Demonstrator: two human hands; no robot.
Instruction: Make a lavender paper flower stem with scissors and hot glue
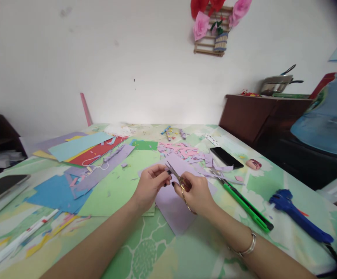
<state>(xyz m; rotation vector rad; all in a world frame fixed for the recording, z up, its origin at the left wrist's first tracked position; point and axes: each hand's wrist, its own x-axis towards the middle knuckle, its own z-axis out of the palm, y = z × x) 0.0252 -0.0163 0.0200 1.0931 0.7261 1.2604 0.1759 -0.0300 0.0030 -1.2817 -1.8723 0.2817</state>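
In my right hand (194,190) are small gold-handled scissors (179,179), their blades apart and pointing up and left. My left hand (154,182) is beside the blade tips, thumb and fingers pinched together; whatever is between them is too small to make out. Under both hands lies a sheet of light purple paper (176,211). Just beyond the hands is a pile of pink and purple paper scraps (180,150). Light green paper (113,190) lies to the left of my left hand.
Right side: a green utility knife (248,208), a blue glue gun (300,219), a black phone (226,157) and a pink round object (253,164). Left side: blue paper (58,193), stacked coloured sheets (79,146), another phone (2,189) and a white pen (20,240). Crayons (168,133) lie farther back.
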